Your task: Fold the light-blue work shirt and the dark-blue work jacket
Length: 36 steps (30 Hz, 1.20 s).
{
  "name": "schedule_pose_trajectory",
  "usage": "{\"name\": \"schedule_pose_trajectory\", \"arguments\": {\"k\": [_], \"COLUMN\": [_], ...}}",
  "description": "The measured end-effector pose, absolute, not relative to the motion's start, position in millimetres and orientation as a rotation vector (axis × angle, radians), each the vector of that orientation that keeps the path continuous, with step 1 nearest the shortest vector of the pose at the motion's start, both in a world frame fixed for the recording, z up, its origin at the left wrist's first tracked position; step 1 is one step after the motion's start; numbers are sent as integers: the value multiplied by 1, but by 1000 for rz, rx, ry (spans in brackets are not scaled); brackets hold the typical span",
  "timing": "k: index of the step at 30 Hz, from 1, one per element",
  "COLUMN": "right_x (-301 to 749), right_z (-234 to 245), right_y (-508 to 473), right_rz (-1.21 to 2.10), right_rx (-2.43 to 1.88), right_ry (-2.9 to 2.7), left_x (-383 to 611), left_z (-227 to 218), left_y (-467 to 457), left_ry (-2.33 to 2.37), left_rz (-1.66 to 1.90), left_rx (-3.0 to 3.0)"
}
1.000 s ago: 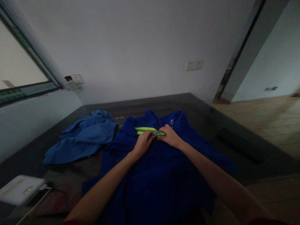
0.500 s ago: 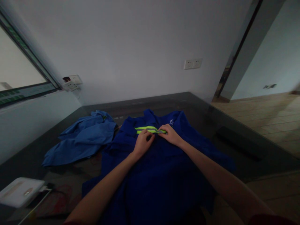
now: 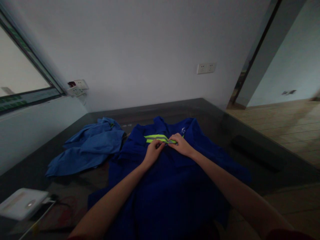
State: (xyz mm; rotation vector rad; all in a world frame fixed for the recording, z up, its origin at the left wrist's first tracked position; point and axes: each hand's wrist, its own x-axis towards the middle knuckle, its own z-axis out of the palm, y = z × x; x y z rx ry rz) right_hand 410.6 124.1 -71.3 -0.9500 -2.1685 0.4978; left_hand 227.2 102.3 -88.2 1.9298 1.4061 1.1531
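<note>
A dark blue work jacket (image 3: 165, 186) lies spread on the table, collar away from me, with a yellow-green and grey reflective strip (image 3: 155, 137) across its chest. My left hand (image 3: 153, 150) pinches the front edge of the jacket just below the strip. Close beside it, my right hand (image 3: 182, 144) is closed on the strip where it meets the front opening. The fingertips of both hands nearly touch. Whatever small part lies between them is hidden. A white logo shows on the chest beyond my right hand.
A lighter blue garment (image 3: 87, 146) lies crumpled at the left of the dark table (image 3: 200, 110). A white device (image 3: 23, 203) with a cable sits at the near left. On the right lies a long black object (image 3: 255, 153). The wall (image 3: 140, 60) stands behind the table.
My left fingers have drawn together and curled a little more at the front edge. My right hand has stayed nearly in place on the strip. The jacket has barely shifted.
</note>
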Motion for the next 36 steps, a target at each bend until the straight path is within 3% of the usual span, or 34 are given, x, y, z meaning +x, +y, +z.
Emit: {"name": "schedule_pose_trajectory", "arguments": {"k": [20, 36], "right_x": [405, 399], "right_z": [-72, -69], "right_y": [120, 105], "right_rz": [446, 60], "right_rx": [-1067, -948], "right_ry": [-1968, -2162], "left_x": [231, 234], "left_z": [-72, -81], "left_y": [94, 95], "left_ry": [1397, 1395], "left_rz": [1100, 1327], "left_rx": [2084, 2091]}}
